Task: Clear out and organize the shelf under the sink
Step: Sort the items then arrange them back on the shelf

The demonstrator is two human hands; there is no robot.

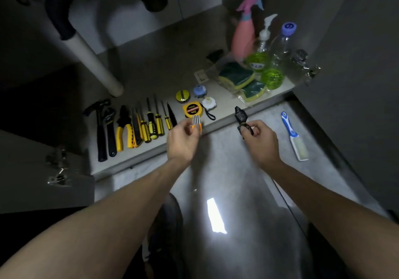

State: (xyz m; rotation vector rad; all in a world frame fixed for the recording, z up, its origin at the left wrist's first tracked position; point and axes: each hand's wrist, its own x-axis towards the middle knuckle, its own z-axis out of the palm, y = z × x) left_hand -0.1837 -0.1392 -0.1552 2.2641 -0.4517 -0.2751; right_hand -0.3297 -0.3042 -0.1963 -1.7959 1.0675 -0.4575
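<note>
My left hand [183, 141] pinches a small orange holder of striped bits [196, 121] just in front of the shelf [151, 151] edge, next to the yellow tape measure [192, 109]. A small black tool [240, 115] is gripped in my right hand [259, 140], its tip pointing up over the shelf edge. Along the shelf lie a hammer [100, 127], a wrench [110, 131], yellow pliers [124, 127] and several yellow-handled screwdrivers [151, 125] in a row.
Green-yellow sponges [237, 76], a pink spray bottle [244, 34], a pump bottle [260, 56] and a clear bottle [278, 62] stand at the shelf's right. A white drain pipe [95, 62] descends at the left. A blue-white brush [294, 138] lies on the floor. Door hinges [57, 168] flank the opening.
</note>
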